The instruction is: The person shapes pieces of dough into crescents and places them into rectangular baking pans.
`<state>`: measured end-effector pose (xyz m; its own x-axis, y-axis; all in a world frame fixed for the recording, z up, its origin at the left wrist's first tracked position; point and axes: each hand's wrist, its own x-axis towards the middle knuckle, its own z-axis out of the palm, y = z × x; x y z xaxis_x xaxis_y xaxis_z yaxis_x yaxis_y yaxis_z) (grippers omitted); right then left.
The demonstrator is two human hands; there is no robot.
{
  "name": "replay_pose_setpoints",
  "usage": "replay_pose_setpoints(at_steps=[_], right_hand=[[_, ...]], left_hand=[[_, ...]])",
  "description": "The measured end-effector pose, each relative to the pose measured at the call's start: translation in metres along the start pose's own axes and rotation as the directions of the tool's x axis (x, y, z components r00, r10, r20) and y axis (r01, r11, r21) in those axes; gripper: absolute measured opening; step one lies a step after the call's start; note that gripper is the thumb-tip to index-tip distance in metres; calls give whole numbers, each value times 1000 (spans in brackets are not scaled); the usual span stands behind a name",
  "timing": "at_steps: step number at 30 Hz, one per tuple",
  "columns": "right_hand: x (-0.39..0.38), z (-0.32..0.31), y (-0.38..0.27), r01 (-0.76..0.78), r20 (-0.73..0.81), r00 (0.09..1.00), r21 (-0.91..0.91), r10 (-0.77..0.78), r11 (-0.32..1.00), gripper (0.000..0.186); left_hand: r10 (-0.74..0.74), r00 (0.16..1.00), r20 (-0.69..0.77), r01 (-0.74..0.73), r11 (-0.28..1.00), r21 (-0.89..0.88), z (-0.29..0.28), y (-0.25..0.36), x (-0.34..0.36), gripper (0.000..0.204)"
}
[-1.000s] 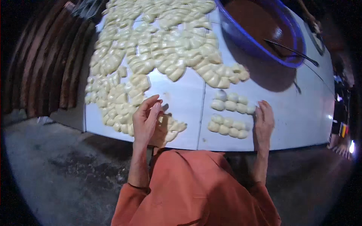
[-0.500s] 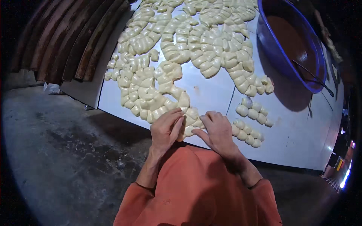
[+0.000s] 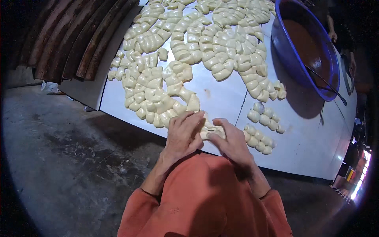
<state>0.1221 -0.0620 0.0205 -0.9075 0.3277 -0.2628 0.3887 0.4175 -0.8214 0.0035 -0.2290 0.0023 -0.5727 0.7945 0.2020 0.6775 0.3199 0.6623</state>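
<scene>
Two bare hands working the loose end of a pale dough strip (image 3: 208,125), which lies on the person's side of the blue basin (image 3: 281,37), to its left. A second ago the hands stood wide apart, the right beside the paired rows of dough balls; now both meet on the strip, so the work, it appears, has passed to the dough itself. The left hand (image 3: 181,134) bends its fingers over the strip; whether they pinch it cannot be told. The right hand (image 3: 233,143) pinches the end between thumb and fingers (image 3: 219,123). The far dough balls (image 3: 265,116) and near dough balls (image 3: 258,139) keep their arrangement on the surface (image 3: 302,148), nearer the person than the basin; the scored dough (image 3: 148,85) spreads left of it. No brand, label or lettering can be read on the basin or surface.
</scene>
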Motion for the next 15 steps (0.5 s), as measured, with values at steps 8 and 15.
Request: replay_pose_setpoints(at_steps=[8,15], right_hand=[[0,-8,1,-78,107,992,134,63,988,29],[2,-15,-7,-347,243,937,572,251,743,26]], left_hand=[[105,971,217,-89,993,-79,10,0,10,84],[48,986,159,-32,994,-100,17,-8,5,92]])
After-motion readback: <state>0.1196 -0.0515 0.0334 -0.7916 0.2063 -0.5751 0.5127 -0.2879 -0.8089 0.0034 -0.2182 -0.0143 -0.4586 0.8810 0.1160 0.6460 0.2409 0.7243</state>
